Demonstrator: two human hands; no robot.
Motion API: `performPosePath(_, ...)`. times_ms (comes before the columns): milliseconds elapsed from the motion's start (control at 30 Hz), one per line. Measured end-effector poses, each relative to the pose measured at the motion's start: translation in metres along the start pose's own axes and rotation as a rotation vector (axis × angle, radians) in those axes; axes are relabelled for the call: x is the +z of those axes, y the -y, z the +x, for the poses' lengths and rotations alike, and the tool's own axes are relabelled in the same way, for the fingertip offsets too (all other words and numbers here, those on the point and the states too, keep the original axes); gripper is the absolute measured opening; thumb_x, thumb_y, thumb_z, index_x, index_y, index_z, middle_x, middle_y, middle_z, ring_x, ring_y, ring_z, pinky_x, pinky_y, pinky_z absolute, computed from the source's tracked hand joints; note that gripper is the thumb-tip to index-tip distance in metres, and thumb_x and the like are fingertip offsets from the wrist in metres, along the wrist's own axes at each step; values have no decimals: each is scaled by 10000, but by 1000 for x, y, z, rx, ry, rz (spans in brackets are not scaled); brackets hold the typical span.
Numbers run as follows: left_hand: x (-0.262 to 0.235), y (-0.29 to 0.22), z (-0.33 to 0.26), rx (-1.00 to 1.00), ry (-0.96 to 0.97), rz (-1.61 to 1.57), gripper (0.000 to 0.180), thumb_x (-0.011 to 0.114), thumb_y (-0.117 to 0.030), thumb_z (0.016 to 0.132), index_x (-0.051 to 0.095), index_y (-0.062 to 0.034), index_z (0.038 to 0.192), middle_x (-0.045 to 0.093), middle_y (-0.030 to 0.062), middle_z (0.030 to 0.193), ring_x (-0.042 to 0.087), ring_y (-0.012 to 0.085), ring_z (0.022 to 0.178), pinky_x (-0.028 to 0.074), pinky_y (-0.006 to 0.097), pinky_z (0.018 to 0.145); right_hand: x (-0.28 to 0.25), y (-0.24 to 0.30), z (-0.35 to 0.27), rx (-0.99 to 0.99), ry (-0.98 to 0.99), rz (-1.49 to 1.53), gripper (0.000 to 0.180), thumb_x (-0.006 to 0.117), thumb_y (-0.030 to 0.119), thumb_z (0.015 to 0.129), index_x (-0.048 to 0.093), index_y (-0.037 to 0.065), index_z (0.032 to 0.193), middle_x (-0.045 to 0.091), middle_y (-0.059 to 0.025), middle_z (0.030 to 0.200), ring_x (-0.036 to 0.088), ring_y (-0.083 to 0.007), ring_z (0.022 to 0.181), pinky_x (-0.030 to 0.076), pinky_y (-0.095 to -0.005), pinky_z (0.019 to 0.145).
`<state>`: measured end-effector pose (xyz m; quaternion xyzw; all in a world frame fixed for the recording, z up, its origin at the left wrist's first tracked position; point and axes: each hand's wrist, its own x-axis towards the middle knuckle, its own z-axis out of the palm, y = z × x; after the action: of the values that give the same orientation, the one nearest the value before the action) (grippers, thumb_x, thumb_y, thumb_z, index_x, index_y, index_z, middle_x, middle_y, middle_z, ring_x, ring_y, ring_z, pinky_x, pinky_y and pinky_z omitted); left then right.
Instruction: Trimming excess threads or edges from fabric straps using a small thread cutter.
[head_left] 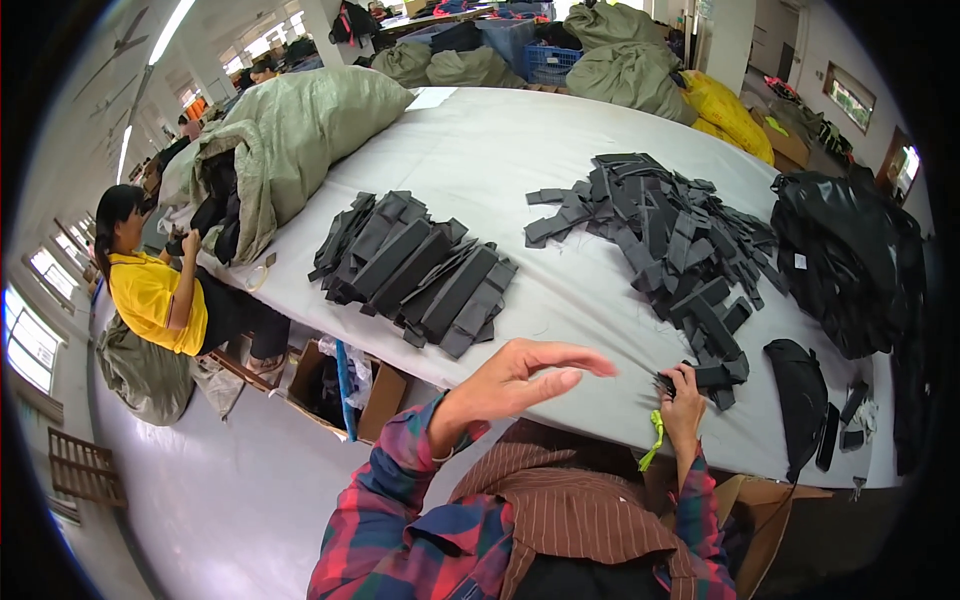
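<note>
My left hand (520, 382) is raised above the table's front edge, fingers stretched out and thumb apart, with nothing in it. My right hand (682, 408) rests at the table edge with its fingers closed on a small dark thing, mostly hidden; a bright yellow-green cord (655, 440) hangs beside it. Its fingertips are against the near end of a loose heap of dark grey fabric strips (665, 230), by a single strip (715, 377). Left of centre, more grey strips lie in a neater stacked row (415, 270).
The white-covered table (560, 330) also bears a large green sack (300, 130), a black pile (845, 260), a black pouch (797, 400) and a phone-like dark slab (828, 437). A person in yellow (150, 300) sits at left. An open cardboard box (385, 400) stands below the edge.
</note>
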<state>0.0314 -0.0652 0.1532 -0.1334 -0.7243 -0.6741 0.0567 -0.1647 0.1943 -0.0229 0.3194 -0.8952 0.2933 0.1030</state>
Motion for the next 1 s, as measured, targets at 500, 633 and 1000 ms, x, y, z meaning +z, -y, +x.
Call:
performPosePath(500, 66, -107, 17, 1009, 401, -602, 639, 473, -547, 910, 604, 43, 1119, 500, 271, 1190, 478, 397, 1096, 280, 508, 952, 4, 6, 0, -42, -38, -68, 380, 613, 22, 733, 609, 147, 1092, 575, -29, 1154, 628, -338, 875, 501, -412, 682)
performPosePath(633, 56, -108, 32, 988, 376, -678, 602, 498, -537, 905, 620, 22, 1092, 497, 251, 1161, 495, 385, 1038, 318, 494, 894, 5, 0, -2, -36, -38, -53, 382, 628, 21, 731, 613, 145, 1093, 576, -32, 1173, 631, -336, 886, 505, -412, 693)
performPosePath(1000, 60, -106, 78, 913, 387, -930, 501, 565, -510, 894, 662, -35, 1020, 488, 196, 1081, 540, 352, 876, 425, 455, 735, 6, -2, -3, -191, -175, 144, 92, 604, -3, 790, 592, 44, 868, 620, -121, 861, 605, -344, 727, 464, -385, 614)
